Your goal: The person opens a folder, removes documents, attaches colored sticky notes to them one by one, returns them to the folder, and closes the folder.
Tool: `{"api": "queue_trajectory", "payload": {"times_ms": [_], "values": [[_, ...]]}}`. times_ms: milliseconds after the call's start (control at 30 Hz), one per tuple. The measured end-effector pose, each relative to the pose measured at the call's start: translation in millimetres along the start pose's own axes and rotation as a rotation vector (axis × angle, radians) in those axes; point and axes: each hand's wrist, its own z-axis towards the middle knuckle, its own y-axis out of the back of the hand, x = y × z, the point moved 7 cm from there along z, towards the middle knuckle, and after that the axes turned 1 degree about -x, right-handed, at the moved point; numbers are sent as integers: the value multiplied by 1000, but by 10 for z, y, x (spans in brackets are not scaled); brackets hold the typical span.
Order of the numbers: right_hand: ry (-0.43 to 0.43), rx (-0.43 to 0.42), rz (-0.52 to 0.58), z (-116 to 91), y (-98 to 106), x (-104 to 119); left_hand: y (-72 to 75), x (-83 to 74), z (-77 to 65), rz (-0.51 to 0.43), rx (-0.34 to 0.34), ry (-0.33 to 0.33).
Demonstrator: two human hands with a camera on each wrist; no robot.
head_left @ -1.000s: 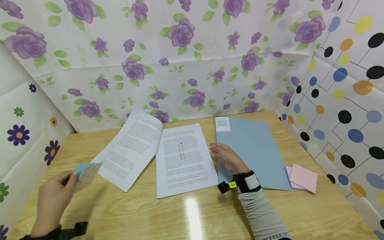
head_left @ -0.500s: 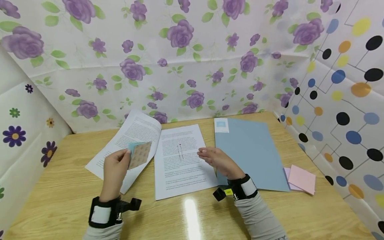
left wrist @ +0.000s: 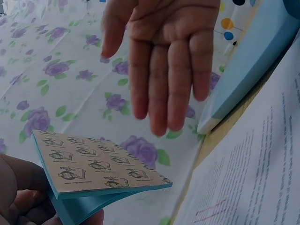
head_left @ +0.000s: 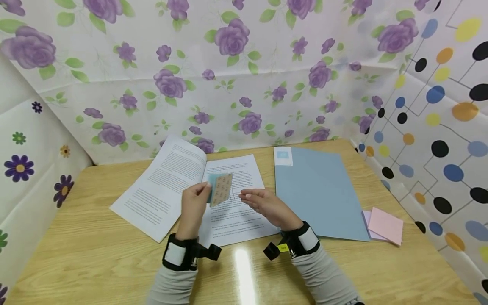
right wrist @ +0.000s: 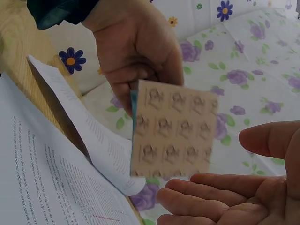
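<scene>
My left hand (head_left: 195, 208) pinches a pad of blue sticky notes (left wrist: 101, 164) by one edge, held up over the printed pages. Its brown backing, printed with rows of small dark logos, faces the right hand; the sheets part slightly from it in the left wrist view. My right hand (head_left: 271, 207) is just to the right of the pad, palm toward it, fingers straight and holding nothing. Below both hands lies an opened stapled document (head_left: 236, 231) with a folded-back left page (head_left: 152, 199). Red pen lines mark the text on its right page.
A blue-grey folder (head_left: 316, 186) with a white label in its top corner lies right of the document. Beside it, a pink sticky note pad (head_left: 386, 226) overlaps a lilac one (head_left: 371, 228). Patterned cloths hang behind the wooden table (head_left: 95, 258) and at both sides.
From the far left, my left hand has carried the blue sticky note pad rightward across the left page to over the right page. My right hand has shifted a little left, toward it.
</scene>
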Motion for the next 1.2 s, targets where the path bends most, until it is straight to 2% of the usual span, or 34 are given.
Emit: {"api": "queue_trajectory", "payload": {"times_ms": [233, 400, 667, 900, 1200], "values": [[25, -1, 21, 29, -40, -13, -321, -12, -76, -27, 70, -33], [42, -19, 35, 26, -37, -11, -419, -51, -134, -64, 131, -60], [82, -106, 14, 18, 29, -15, -514, -31, -207, -134, 254, -57], [98, -106, 23, 16, 58, -32, -566, -49, -229, -28, 362, -183], [90, -37, 46, 8, 51, -35, -519, -75, -205, 43, 423, -230]]}}
